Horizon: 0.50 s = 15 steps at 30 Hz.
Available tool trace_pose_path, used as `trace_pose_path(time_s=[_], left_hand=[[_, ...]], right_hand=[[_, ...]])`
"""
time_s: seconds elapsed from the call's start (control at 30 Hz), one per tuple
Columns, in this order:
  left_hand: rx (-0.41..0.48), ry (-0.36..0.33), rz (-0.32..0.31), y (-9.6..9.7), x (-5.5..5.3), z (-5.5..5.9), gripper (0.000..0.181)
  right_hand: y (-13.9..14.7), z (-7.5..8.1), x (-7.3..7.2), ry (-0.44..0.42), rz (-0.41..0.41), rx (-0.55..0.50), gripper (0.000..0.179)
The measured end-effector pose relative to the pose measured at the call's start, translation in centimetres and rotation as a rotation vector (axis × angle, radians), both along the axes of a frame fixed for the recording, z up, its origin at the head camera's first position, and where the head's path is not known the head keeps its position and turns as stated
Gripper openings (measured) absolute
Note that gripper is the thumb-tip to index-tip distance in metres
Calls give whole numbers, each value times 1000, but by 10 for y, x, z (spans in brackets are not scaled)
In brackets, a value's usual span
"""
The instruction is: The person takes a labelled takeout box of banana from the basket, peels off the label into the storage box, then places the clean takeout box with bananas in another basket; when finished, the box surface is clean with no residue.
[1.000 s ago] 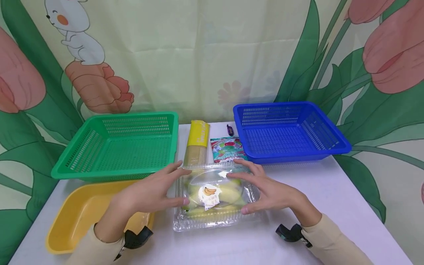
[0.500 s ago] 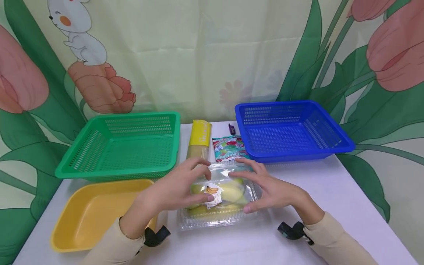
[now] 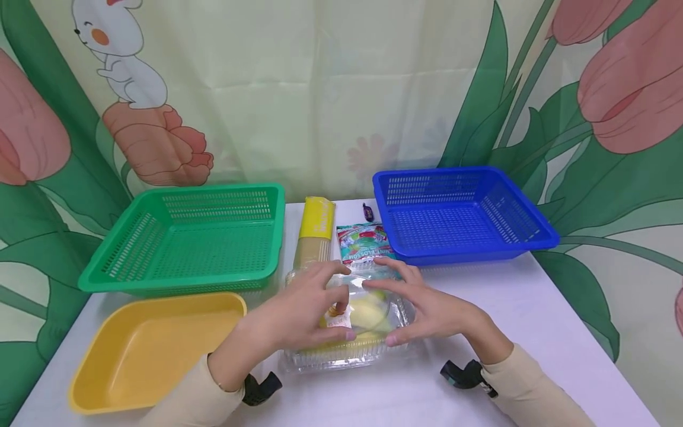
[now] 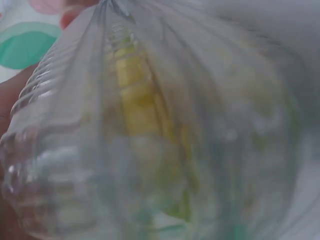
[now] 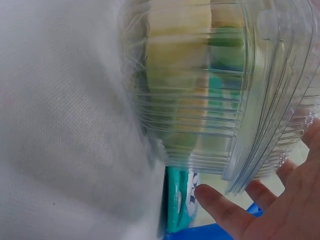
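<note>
Left hand (image 3: 301,311) and right hand (image 3: 432,305) relaxed, clasping nothing. Yellow tub (image 3: 157,350) far left, in front of green basket (image 3: 219,243). Left hand arched over clear box (image 3: 341,358), left part; touch or gap, cannot tell. Yellow pack (image 3: 315,231) behind. Box lidded, on table (image 3: 384,397) between hands, bananas (image 3: 368,312) inside. Mint bag (image 3: 364,242) behind box. Right hand spread at box's right side. Blue basket (image 3: 464,252) rightmost.
</note>
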State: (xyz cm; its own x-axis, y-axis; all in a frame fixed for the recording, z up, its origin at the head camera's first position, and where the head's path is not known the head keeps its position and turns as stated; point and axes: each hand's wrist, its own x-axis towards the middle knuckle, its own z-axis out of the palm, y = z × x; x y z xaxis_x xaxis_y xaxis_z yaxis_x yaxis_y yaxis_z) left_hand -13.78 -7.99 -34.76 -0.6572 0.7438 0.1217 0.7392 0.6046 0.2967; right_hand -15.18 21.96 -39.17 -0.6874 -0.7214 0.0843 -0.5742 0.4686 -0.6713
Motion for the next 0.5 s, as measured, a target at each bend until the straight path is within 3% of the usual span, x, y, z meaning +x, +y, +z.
trace_pose_path(time_s=[0.5], left_hand=[[-48, 35, -50, 5, 6, 0, 26]], right_hand=[[0, 1, 0, 5, 0, 1, 90]])
